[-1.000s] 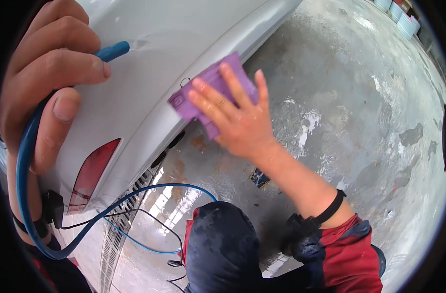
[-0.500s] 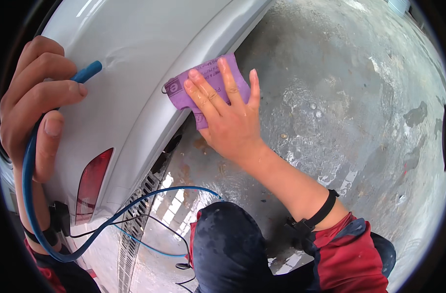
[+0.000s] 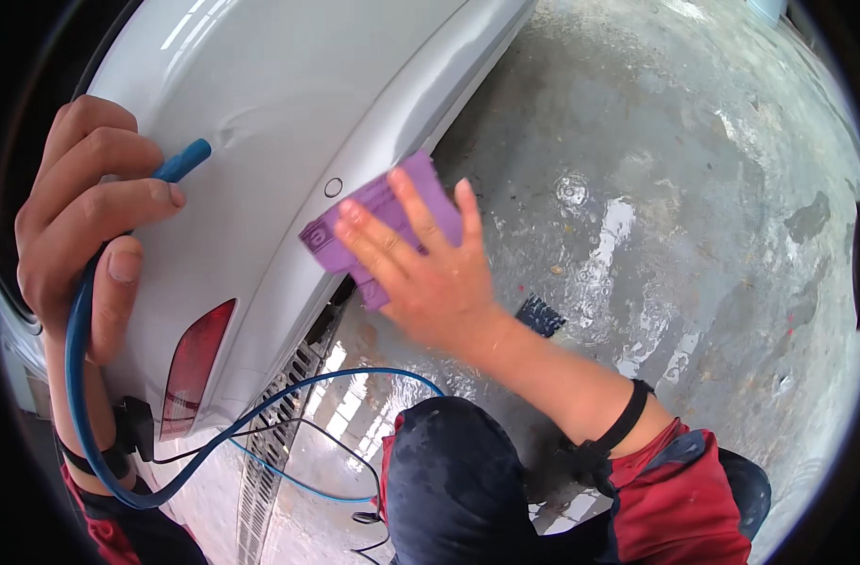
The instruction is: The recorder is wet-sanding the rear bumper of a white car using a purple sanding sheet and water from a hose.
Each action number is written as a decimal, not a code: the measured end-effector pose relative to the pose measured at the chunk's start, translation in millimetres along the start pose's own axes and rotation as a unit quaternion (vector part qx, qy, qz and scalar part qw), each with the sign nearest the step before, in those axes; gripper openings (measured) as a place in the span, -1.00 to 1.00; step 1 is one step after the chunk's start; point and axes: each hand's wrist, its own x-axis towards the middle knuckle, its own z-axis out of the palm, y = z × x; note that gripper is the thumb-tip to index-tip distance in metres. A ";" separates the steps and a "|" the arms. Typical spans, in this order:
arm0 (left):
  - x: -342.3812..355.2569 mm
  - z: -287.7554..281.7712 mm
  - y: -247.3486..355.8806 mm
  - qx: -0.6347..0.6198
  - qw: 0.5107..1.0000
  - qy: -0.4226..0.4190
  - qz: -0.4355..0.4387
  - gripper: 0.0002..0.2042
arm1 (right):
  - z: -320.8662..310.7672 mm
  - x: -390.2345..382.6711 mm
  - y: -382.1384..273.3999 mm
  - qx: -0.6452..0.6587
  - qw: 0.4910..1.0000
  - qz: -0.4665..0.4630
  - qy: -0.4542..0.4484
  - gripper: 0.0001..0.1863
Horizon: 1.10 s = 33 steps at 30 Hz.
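My left hand (image 3: 100, 207) is closed around a blue hose (image 3: 183, 161), its cut end pointing at the silver-white car bumper (image 3: 289, 113) on the left. The thumb and fingers pinch it just above the panel. Under my right hand (image 3: 425, 254) lies a purple sheet of sandpaper (image 3: 354, 231), printed on the back, held against the bumper's curved edge. That hand's fingers are spread over the sheet and its thumb is hidden. Beside the sheet, a small round outline (image 3: 333, 187) shows on the bumper.
A red reflector (image 3: 197, 367) is set in the bumper below my left hand. The hose loops past my knee (image 3: 458, 471), and a thin black cable (image 3: 331, 435) runs nearby. A slotted floor drain (image 3: 260, 490) crosses the wet grey floor (image 3: 637, 188).
My right hand and the sandpaper have slid down and left along the bumper edge, uncovering the round outline. The view has shifted slightly; my left hand keeps its hold on the hose.
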 end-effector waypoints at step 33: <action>6.6 -0.1 3.3 -0.036 0.999 0.018 -0.015 -0.70 | -16.9 30.3 43.1 -0.129 0.984 0.122 0.028 -0.21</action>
